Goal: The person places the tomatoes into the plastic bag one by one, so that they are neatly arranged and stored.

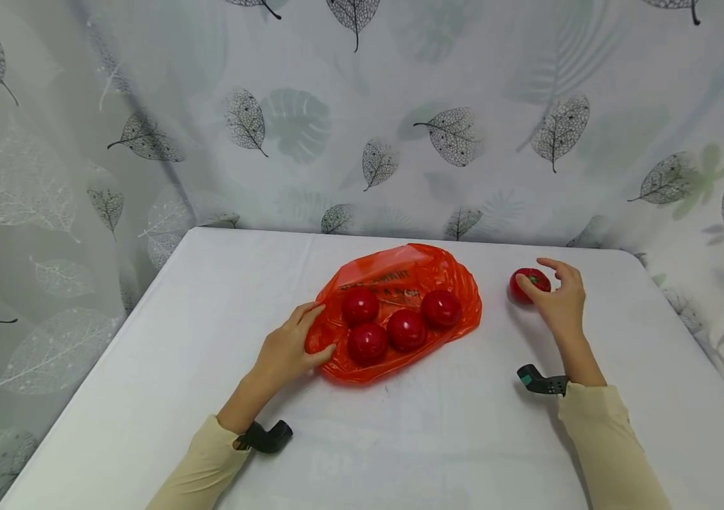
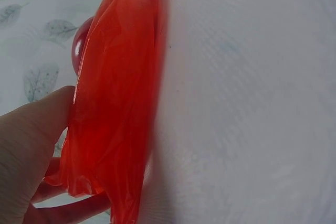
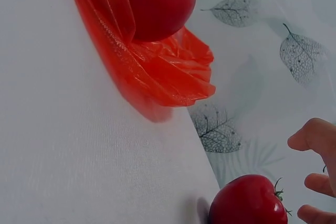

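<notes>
Several smooth, round tomatoes [image 1: 407, 330] lie within the raised edges of a red plastic bag [image 1: 362, 275] on the white table. My left hand [image 1: 285, 350] holds the bag's left end, thumb at the near side and fingers at the far side. In the left wrist view, crumpled plastic [image 2: 86, 179] shows beside the fingers [image 2: 73, 211]. To the right of the bag stands a single tomato [image 1: 535, 282] with a green stem top. My right hand [image 1: 562, 297] is over and beside it, fingers spread; the right wrist view shows a gap between fingertips [image 3: 310, 213] and tomato [image 3: 247, 203].
A white cloth [image 1: 438, 439] covers the table. Leaf-printed curtains [image 1: 362, 106] hang behind the table's far edge and at both sides. A dark wrist camera [image 1: 266, 437] sits on the left wrist and another camera [image 1: 540, 381] on the right.
</notes>
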A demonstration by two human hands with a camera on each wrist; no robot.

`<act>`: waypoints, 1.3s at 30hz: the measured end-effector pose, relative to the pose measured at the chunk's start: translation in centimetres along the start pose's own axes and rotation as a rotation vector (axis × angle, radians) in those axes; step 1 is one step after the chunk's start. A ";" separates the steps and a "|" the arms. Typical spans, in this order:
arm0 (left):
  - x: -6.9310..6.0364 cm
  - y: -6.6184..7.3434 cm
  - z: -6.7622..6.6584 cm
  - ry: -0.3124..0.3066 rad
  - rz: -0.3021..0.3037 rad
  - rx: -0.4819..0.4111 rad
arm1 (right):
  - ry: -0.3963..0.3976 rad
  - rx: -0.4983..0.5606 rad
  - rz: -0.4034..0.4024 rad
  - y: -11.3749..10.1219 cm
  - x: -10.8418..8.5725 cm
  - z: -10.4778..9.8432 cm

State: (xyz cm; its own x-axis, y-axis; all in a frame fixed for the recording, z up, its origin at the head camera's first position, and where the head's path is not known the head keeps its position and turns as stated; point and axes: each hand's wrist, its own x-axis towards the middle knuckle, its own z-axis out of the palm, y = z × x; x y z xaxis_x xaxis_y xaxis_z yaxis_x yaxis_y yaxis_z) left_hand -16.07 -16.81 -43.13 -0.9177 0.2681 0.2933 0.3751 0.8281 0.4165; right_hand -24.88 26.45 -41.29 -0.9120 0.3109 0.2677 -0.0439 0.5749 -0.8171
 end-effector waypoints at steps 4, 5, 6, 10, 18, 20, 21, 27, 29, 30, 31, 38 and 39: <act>-0.1 0.0 0.0 -0.003 0.002 -0.001 | -0.072 -0.036 0.073 0.3 0.1 0.0; -0.1 0.0 0.0 -0.003 0.005 -0.004 | -0.081 -0.046 0.089 0.4 0.1 0.0; -0.2 0.0 0.1 -0.003 0.007 -0.005 | -0.086 -0.052 0.104 0.5 0.1 0.1; -0.2 0.0 0.1 0.002 0.016 -0.004 | -0.090 -0.066 0.141 0.8 0.1 0.2; -0.2 -0.2 0.2 0.014 0.021 0.001 | -0.110 -0.048 0.137 0.9 0.4 0.6; -0.2 -0.2 0.2 0.011 0.020 0.002 | -0.112 -0.052 0.144 1.0 0.3 0.6; -0.2 -0.2 0.2 0.010 0.019 0.002 | -0.113 -0.053 0.150 1.1 0.3 0.7; -0.2 -0.3 0.4 0.000 0.014 0.005 | -0.096 -0.047 0.176 1.6 0.1 0.7; -0.1 -0.3 0.4 0.001 0.015 0.004 | -0.089 -0.041 0.184 1.6 0.1 0.7; -0.1 -0.3 0.3 0.004 0.017 0.003 | -0.085 -0.038 0.187 1.5 0.1 0.7; -0.1 -0.2 0.3 0.007 0.019 -0.001 | -0.081 -0.037 0.190 1.4 0.2 0.7; 0.0 -0.2 0.1 0.019 0.020 -0.006 | -0.065 -0.024 0.175 0.4 0.4 0.8; 0.0 -0.2 0.1 0.016 0.018 -0.008 | -0.067 -0.025 0.171 0.2 0.4 0.8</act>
State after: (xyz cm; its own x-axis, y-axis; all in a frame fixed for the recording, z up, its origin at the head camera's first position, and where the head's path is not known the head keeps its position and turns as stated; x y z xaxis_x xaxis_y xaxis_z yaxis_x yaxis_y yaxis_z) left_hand -16.18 -16.91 -43.28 -0.9087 0.2748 0.3141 0.3923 0.8193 0.4182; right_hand -25.58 26.12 -41.73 -0.9303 0.3555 0.0906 0.1238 0.5367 -0.8346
